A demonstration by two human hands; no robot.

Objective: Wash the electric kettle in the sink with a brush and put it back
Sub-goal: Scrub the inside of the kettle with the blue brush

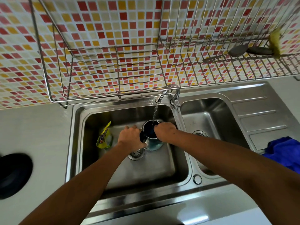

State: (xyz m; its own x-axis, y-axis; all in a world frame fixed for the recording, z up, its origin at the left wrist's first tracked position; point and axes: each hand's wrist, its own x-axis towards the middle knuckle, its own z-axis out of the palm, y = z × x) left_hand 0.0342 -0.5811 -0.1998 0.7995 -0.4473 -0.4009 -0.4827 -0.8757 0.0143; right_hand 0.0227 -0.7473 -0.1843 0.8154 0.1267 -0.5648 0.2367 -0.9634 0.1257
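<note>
Left hand [131, 137] grip clenched on kettle [151, 140] handle; right hand [165, 131] grasps its rim under running tap [159, 97]; pouch [103, 138] label unreadable.

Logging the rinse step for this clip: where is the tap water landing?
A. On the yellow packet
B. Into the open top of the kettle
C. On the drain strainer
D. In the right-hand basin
B: the stream from the tap falls straight into the open kettle, held over the left basin by both hands.
</note>
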